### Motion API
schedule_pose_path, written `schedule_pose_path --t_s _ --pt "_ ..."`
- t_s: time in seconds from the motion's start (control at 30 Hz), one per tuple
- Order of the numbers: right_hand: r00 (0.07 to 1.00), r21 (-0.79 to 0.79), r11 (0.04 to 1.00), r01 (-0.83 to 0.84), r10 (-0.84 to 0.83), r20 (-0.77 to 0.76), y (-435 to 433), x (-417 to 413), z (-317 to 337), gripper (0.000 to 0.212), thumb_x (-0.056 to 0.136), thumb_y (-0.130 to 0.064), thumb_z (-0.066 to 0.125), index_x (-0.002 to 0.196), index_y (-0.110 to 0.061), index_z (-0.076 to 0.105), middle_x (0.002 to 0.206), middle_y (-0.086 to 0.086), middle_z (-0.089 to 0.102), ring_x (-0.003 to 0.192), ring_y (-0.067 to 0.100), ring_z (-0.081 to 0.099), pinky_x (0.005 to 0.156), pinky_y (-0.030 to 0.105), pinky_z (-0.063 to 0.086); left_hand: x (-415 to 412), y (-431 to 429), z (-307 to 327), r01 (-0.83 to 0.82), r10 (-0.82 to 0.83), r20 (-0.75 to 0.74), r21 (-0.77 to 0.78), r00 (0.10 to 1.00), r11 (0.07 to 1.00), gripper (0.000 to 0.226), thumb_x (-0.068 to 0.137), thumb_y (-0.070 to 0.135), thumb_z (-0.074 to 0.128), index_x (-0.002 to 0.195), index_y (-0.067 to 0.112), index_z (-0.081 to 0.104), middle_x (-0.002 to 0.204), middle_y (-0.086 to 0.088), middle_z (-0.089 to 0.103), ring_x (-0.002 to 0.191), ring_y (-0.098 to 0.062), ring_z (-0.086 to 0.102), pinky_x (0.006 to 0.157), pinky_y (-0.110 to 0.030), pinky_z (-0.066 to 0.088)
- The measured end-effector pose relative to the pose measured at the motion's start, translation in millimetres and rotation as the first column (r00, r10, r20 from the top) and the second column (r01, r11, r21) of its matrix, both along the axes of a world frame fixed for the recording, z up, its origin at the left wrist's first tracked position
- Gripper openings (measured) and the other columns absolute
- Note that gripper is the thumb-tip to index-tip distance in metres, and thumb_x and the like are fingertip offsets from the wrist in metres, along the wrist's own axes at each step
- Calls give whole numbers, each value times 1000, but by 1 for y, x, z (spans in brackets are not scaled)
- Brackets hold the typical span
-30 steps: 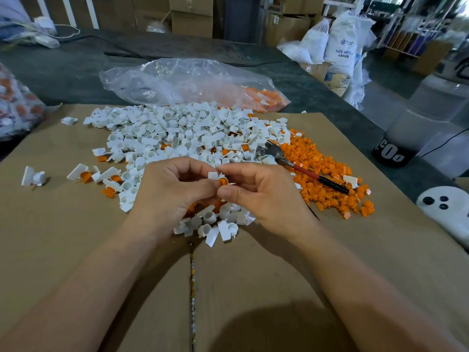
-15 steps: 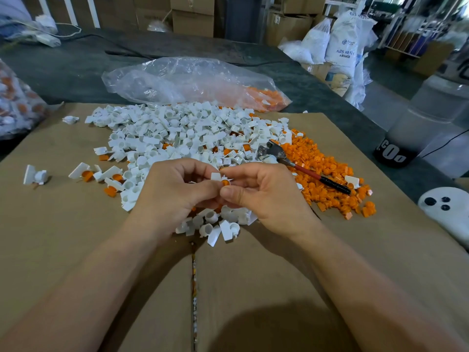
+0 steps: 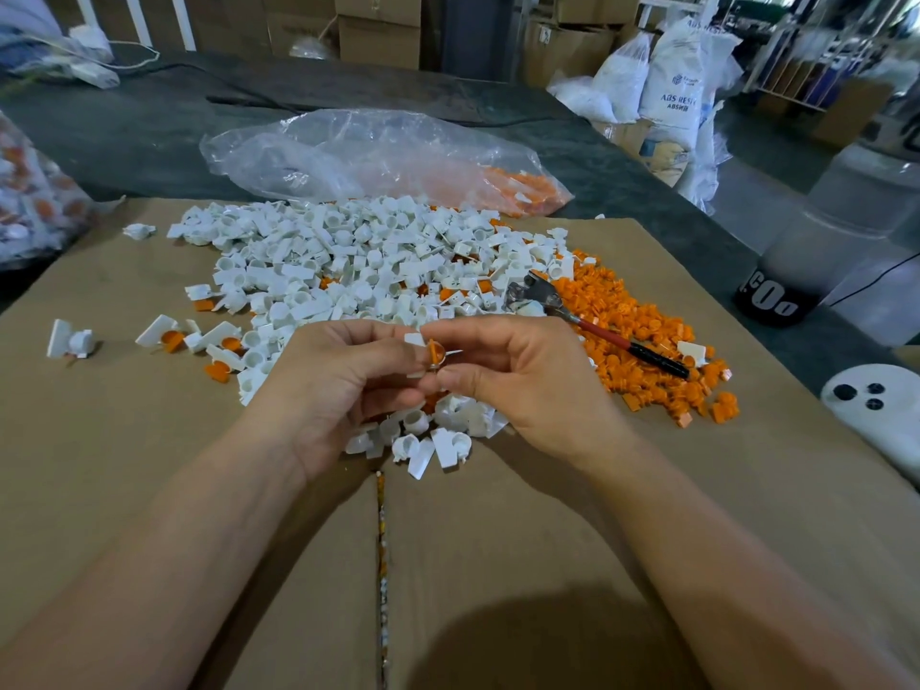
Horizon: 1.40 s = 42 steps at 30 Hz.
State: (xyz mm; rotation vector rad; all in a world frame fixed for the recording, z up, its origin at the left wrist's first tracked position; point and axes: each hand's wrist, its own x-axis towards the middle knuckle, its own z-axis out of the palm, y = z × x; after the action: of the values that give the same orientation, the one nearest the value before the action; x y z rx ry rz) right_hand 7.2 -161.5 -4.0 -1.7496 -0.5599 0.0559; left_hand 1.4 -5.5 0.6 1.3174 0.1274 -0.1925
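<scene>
between fingertips (image 3: 450, 336), orange cap (image 3: 434, 353) more exposed

Stacked cardboard boxes (image 3: 378, 22) line the far wall; white resin sacks (image 3: 672, 87) beside a dark table (image 3: 149, 136); shelving (image 3: 806, 67) at right.

head cam (wide-angle) | faces forward, downward | close above cardboard sheet (image 3: 99, 415)

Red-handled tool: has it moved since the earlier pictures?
No. The red-handled tool lies in the same place, its metal head at the border between the white pile and the orange pile.
</scene>
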Motion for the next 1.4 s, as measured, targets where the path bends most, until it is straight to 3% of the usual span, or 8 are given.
schedule_pose_path --t_s 0.43,0.6,0.7,0.8,0.9,1.07,1.17,1.4 --pt "998 -42 997 58 -57 14 1 6 -6 39 79 11 60 95 -24 65 85 -16 65 85 1 65 86 22 52 3 2 -1 1 0 -24 20 1000 1000 24 46 8 69 68 0 64 56 -10 65 44 -13 61 39 -14 46" --pt "998 -31 998 54 -54 21 1 8 -6 44 76 12 63 80 -32 65 69 -22 67 76 -2 66 77 16 52 3 2 -2 2 -1 -6 33 1000 999 23 44 9 70 65 1 64 56 -10 65 46 -13 62 42 -15 48" --pt "994 -24 994 106 -105 41 0 8 -7 33 73 7 69 76 -26 68 66 -17 67 71 0 66 71 14 52 2 2 -2 -3 1 26 52 1000 999 24 43 11 71 64 2 64 56 -9 65 47 -14 63 43 -15 49" --pt "989 -6 990 141 -141 41 -1 8 -6 20 71 2 73 78 -17 70 73 -6 69 70 7 67 71 20 54 2 3 -2 -11 6 66 73 998 997 18 43 12 72 59 5 66 56 -9 65 48 -15 64 45 -16 49" --pt "996 12 997 72 -72 59 -1 7 -6 31 72 5 71 82 -24 68 77 -9 70 75 7 69 73 21 54 1 3 -1 5 -11 84 82 996 997 5 47 8 72 50 10 68 55 -10 65 48 -16 63 45 -17 49" --pt "993 63 998 0 -7 117 0 6 -8 33 73 8 67 94 -17 70 81 -12 70 80 9 69 73 18 53 1 3 -2 -8 -5 106 120 994 993 24 69 -7 67 51 9 67 54 -9 64 47 -15 63 44 -16 49" --pt "991 70 998 -6 -3 134 1 6 -8 40 73 9 67 104 -17 65 79 -14 70 78 7 69 72 16 52 0 3 -1 -8 -6 114 127 993 992 23 70 -8 67 53 9 67 55 -9 64 48 -15 63 44 -17 49" --pt "978 44 998 46 -54 203 -2 6 -10 37 71 2 69 102 -19 64 87 -4 71 75 9 70 74 23 55 -2 1 -1 10 -23 109 120 994 993 20 69 -10 66 56 5 66 54 -11 64 46 -15 62 44 -17 48"
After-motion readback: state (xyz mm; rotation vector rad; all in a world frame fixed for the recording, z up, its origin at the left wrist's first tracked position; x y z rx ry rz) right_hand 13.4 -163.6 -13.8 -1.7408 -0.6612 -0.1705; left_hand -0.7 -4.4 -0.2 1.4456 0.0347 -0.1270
